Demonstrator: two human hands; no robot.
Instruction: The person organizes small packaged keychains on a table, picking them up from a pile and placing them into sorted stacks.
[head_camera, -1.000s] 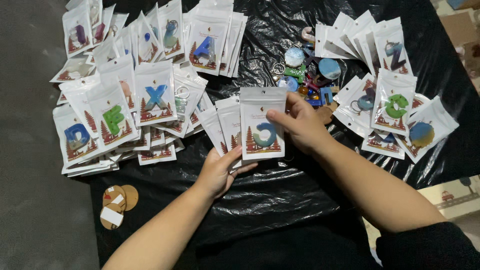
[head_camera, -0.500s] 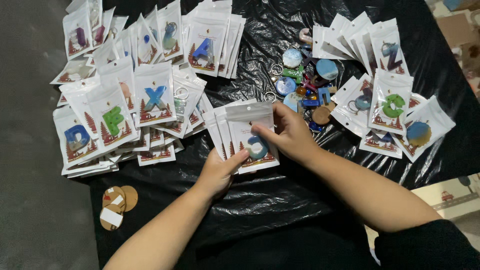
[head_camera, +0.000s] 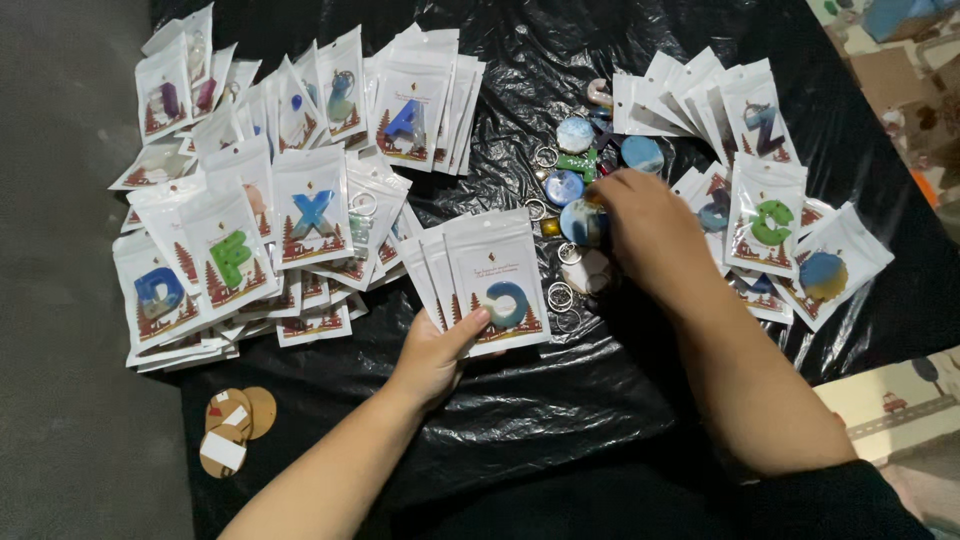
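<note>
My left hand (head_camera: 432, 358) rests on the black plastic sheet (head_camera: 560, 400), its thumb pressing the lower edge of a white pouch (head_camera: 497, 280) that shows a blue ring-shaped charm. That pouch tops a small fanned stack. My right hand (head_camera: 645, 230) reaches into a heap of loose resin keychains (head_camera: 575, 165), round and letter-shaped, with metal rings. Its fingertips touch a round blue charm (head_camera: 578, 222); whether they grip it is hidden.
Many white pouches with coloured letter charms (head_camera: 300, 210) lie spread at the left. More filled pouches (head_camera: 765, 200) fan out at the right. Round brown cardboard tags (head_camera: 235, 425) sit near the sheet's lower left edge. Grey floor lies left; a patterned mat lies right.
My right hand let go of the pouch and moved right to the loose keychains. The pouch was laid flat on its stack, where my left hand holds it by the thumb.
</note>
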